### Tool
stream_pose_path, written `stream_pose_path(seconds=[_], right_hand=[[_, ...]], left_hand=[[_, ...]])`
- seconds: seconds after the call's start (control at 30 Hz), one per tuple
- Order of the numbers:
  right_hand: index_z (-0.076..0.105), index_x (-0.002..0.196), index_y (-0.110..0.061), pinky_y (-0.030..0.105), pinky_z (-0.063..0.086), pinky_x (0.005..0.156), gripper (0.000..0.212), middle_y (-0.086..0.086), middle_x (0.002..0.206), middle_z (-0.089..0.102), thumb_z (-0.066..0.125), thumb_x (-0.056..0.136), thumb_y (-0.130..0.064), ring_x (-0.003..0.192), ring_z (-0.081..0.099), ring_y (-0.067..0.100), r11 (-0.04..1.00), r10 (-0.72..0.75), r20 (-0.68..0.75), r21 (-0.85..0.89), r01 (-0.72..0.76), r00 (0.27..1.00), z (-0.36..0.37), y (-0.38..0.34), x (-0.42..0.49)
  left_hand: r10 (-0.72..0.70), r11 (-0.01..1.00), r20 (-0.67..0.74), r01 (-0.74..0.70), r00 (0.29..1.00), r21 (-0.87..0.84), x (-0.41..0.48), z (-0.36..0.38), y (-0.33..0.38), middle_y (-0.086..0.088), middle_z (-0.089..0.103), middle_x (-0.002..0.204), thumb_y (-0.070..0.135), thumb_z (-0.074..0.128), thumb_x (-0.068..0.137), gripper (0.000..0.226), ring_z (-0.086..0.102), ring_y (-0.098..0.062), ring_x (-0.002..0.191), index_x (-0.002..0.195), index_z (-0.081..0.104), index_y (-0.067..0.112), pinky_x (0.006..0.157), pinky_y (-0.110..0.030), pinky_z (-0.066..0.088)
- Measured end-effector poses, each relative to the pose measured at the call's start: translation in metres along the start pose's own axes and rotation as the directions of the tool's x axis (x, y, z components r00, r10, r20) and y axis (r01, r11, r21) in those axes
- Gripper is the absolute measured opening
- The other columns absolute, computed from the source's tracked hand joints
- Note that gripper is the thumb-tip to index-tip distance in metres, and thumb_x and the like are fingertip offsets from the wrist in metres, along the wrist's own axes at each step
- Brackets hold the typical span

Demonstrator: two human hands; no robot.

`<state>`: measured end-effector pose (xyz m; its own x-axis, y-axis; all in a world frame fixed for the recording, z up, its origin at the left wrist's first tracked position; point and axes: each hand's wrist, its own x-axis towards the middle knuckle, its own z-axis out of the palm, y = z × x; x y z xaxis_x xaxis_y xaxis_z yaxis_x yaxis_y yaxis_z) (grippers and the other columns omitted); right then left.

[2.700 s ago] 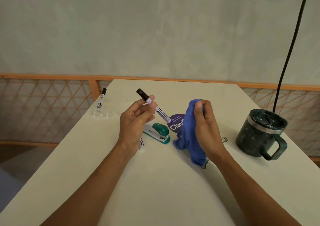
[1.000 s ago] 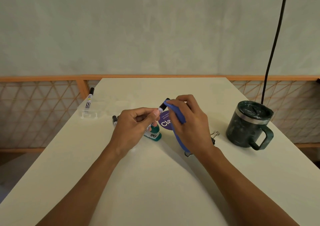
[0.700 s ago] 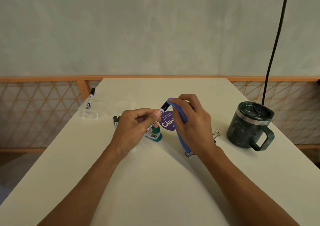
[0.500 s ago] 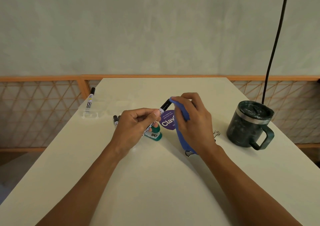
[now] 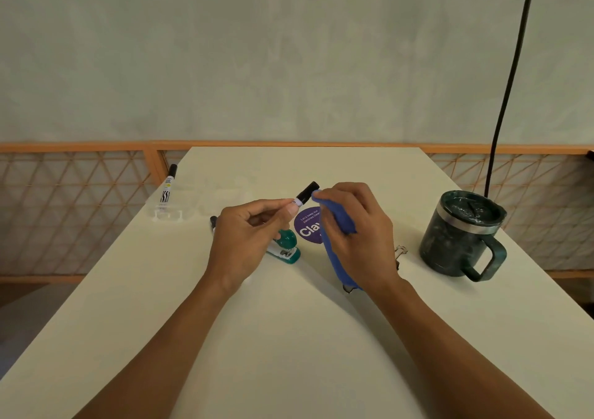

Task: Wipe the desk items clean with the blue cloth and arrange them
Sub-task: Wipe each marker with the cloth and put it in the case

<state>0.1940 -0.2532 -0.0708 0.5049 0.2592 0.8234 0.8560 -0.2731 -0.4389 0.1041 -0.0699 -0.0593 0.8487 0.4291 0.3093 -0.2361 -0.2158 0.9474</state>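
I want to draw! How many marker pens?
3. One white, black-capped marker pen is pinched in the left hand; one stands in a clear plastic holder, far left; one lies behind that hand. More may hide there.

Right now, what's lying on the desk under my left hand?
A green stapler pokes out below the left hand, one end covered. A black marker tip shows at the hand's left edge; the rest of that marker is hidden.
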Motion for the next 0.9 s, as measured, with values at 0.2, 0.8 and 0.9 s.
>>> stream_pose_path(seconds=[0.2, 0.8, 0.9], right_hand=[[0.074, 0.131, -0.015, 0.017, 0.053, 0.080, 0.034, 0.001, 0.128, 0.058, 0.075, 0.098, -0.007, 0.107, 0.062, 0.014, 0.983, -0.133, 0.022, -0.125, 0.135, 0.991, 0.007, 0.000, 0.000], [0.072, 0.115, -0.017, 0.011, 0.047, 0.094, 0.020, -0.004, 0.118, 0.067, 0.069, 0.100, -0.003, 0.110, 0.063, 0.001, 0.965, 0.253, -0.130, 0.111, -0.239, 0.959, 0.000, -0.001, 0.009], [0.074, 0.115, -0.032, 0.012, 0.049, 0.093, 0.021, -0.016, 0.116, 0.074, 0.067, 0.105, -0.015, 0.113, 0.067, -0.001, 0.863, 0.448, -0.011, 0.267, -0.430, 0.894, -0.001, -0.007, 0.012]], left_hand=[[0.014, 1.000, -0.021, -0.014, 1.000, 0.011, -0.001, 0.003, 0.002, 0.007, 0.083, 0.104, 0.031, 0.084, 0.093, 0.026, 0.078, -0.015, 0.104, 0.117, 0.084, 0.022, 0.075, -0.023, 0.063], [0.107, 0.979, -0.088, -0.090, 0.990, 0.183, 0.000, 0.004, -0.004, 0.013, 0.080, 0.109, 0.035, 0.088, 0.088, 0.032, 0.073, -0.009, 0.106, 0.118, 0.082, 0.026, 0.075, -0.017, 0.060], [0.123, 0.974, -0.065, -0.108, 0.990, 0.197, -0.001, 0.006, -0.005, 0.011, 0.079, 0.110, 0.031, 0.089, 0.089, 0.028, 0.074, -0.008, 0.103, 0.116, 0.083, 0.026, 0.076, -0.016, 0.059]])
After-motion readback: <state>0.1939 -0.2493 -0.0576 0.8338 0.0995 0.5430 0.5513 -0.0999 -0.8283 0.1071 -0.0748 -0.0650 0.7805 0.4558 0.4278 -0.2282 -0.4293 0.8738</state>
